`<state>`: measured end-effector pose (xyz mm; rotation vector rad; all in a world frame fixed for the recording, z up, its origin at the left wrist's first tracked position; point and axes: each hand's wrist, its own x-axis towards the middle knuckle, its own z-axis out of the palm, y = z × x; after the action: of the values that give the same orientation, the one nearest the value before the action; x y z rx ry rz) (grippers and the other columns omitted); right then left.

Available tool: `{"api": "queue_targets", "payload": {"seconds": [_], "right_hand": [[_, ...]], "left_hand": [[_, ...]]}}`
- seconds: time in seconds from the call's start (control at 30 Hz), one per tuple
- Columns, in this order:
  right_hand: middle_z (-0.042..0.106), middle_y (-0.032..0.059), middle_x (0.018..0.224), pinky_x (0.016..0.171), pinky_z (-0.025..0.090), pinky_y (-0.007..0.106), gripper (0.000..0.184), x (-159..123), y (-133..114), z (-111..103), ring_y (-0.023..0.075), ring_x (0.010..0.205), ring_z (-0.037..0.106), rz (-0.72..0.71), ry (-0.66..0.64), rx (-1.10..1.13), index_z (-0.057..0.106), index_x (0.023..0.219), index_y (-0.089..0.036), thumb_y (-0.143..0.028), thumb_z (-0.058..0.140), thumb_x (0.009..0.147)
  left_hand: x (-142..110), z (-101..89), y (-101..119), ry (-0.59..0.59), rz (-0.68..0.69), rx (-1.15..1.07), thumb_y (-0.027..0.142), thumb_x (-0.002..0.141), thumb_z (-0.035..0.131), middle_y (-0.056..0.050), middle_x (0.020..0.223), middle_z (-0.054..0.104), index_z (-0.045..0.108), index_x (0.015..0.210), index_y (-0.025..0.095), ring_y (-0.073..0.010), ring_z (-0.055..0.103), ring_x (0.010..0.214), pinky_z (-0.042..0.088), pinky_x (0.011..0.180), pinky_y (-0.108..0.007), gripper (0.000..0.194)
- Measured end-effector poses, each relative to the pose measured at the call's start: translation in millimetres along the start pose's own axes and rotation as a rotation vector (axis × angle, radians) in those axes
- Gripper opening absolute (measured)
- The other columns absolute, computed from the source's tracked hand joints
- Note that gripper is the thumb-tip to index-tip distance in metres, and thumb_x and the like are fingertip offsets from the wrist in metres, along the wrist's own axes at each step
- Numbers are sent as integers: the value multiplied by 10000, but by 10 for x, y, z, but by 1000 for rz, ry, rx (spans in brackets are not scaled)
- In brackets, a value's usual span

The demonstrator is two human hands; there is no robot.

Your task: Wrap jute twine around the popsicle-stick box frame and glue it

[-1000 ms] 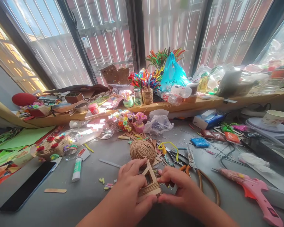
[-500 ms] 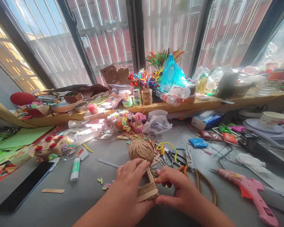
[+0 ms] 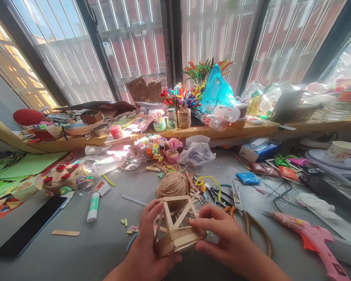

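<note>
A small open frame of flat wooden craft sticks (image 3: 175,223) is held above the table, its lower part wound with brown twine. My left hand (image 3: 148,238) wraps round its left side, the thumb underneath. At its right edge, my right hand (image 3: 222,234) grips a lower corner between thumb and fingers. Just behind the frame lies a ball of twine (image 3: 172,184). Scissors and pliers (image 3: 236,197) rest beyond my right hand.
A pink glue gun (image 3: 307,232) lies at right. On the left are a phone (image 3: 32,226), a glue stick (image 3: 94,207) and a loose craft stick (image 3: 65,233). Flower pots (image 3: 172,150) stand behind, below a cluttered sill (image 3: 152,134).
The stick frame has been turned and raised, so more of its open side shows. My left hand has shifted from over its top to its left side.
</note>
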<state>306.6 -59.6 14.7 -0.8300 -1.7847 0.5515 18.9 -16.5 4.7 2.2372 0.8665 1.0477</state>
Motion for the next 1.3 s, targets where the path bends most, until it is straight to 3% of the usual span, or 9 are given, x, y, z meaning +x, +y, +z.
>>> {"api": "queue_targets", "payload": {"seconds": [0.23,0.33,0.5,0.6,0.73,0.87,0.97,1.1,1.3], "right_hand": [[729,123,1205,922,655,355,438,-62,-43,14,305,1083,757,75,-32,-11,765,1420,-345,-537,802,1027],[746,114,1187,900,657,339,409,-59,-63,9,308,1086,762,81,-15,-4,757,1391,-349,-552,780,1037],[776,126,1178,843,649,333,208,-52,-87,9,310,1088,756,159,-21,13,764,1211,-301,-455,662,1117],[775,130,1137,823,647,351,328,-61,-58,19,326,1052,763,130,18,14,766,1165,-287,-586,765,1031],[754,88,1027,793,634,332,379,-53,-3,25,282,931,764,79,75,8,755,1101,-282,-621,847,959],[746,68,987,749,615,307,409,-33,31,50,253,878,746,53,71,38,733,1067,-274,-654,833,955],[731,56,945,743,600,315,456,-30,53,82,237,832,718,67,87,56,722,1027,-262,-703,808,949],[736,54,915,753,597,331,487,-26,81,94,236,820,707,76,63,72,711,972,-252,-732,793,944],[752,48,913,765,594,316,484,-13,93,68,224,821,703,70,67,104,738,959,-247,-714,849,905]], "left_hand": [[-194,-28,-47,-105,-119,-134,465,872,880,-153,1641,378,254,1704,420,-451,515,1535,488,1223,-653,1042],[-225,-30,-64,-93,-130,-96,477,854,901,-156,1642,386,287,1679,412,-455,484,1555,462,1241,-661,1031],[-230,-90,-63,-102,-102,-18,732,778,931,-195,1741,317,290,1705,374,-524,373,1631,450,1247,-696,1183],[-182,-85,26,-62,-120,46,490,727,1024,-203,1760,325,317,1678,354,-522,391,1627,454,1257,-683,1192],[-136,-53,127,-48,-178,57,174,706,901,-165,1714,414,325,1639,358,-446,517,1566,491,1253,-627,1112],[-82,-98,191,-52,-96,149,194,747,846,-179,1778,375,306,1673,330,-448,471,1605,481,1263,-624,1080],[44,-135,299,-67,76,306,359,854,861,-163,1831,317,357,1675,320,-469,357,1664,405,1306,-639,964],[343,-104,533,-187,201,420,483,883,864,-126,1820,379,403,1675,344,-469,319,1679,301,1346,-681,927],[641,-104,758,-446,-50,448,410,835,941,-195,1752,485,483,1660,275,-487,484,1581,468,1252,-716,953]]}}
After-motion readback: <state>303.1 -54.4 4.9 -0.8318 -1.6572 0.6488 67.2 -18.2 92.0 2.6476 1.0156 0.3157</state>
